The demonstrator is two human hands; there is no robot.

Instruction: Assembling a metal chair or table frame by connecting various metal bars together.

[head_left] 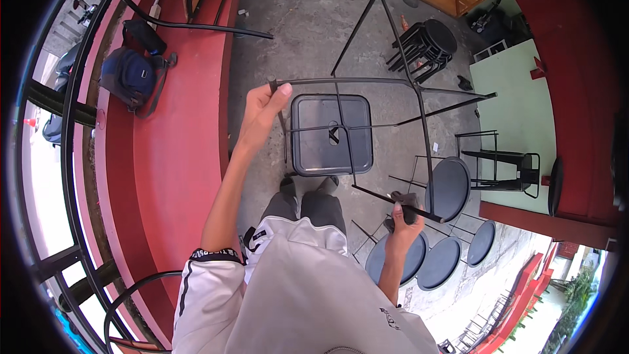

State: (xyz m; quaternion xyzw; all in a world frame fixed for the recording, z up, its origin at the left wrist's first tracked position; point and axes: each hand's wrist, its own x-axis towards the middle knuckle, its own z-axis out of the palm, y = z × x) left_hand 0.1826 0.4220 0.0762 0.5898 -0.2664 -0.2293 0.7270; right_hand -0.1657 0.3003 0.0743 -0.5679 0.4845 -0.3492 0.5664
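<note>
Frame (367, 80), black metal, is in both hands, seen over sq. stool (311, 151) before person. L hand (262, 108) gripping its far L corner, thumb up. R hand (409, 224) closed on dark pad (407, 200), pad at near R end of frame; cannot tell if fingers hold bar also. Round tops (450, 191) nr R hand. Blk stack (438, 38) far R. Blue bag (134, 75) on red ledge (177, 151), L side.

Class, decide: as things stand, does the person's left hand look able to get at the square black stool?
Probably not without letting go: the left hand grips the black metal frame, whose bars cross in front of the stool, though gaps between them look wide.
</note>
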